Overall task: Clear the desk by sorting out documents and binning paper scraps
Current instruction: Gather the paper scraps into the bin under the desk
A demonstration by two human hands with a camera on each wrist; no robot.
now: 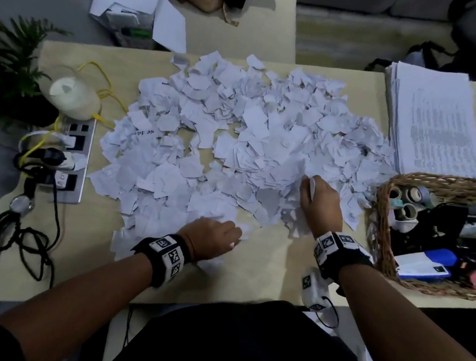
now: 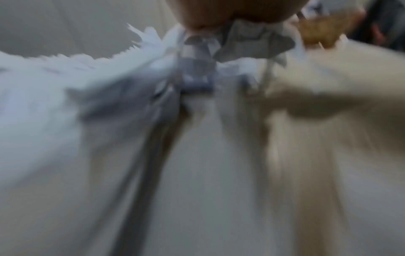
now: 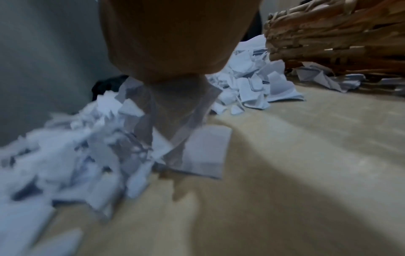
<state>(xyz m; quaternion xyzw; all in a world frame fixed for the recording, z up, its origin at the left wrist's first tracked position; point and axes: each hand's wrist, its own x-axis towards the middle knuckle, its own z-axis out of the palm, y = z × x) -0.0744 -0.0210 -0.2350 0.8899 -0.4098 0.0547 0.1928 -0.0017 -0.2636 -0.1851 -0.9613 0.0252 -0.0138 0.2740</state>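
Both hands are sitting in the paper scraps point(image 1: 236, 137) on the counter point(image 1: 263, 274), the right hand point(image 1: 319, 204) pinching scraps, the left hand point(image 1: 212, 237) curling with its grip unclear; no print is reading legibly.

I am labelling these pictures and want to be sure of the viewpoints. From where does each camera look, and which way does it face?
Head: above, facing down at the beige desk, torn white paper scraps, both forearms and hands.
Left wrist: low over the desk, blurred, facing along the left hand into scraps.
Right wrist: low, facing along the right hand, which holds scraps, towards the woven wicker basket.
Shared: all show scraps; head and right wrist show the basket.
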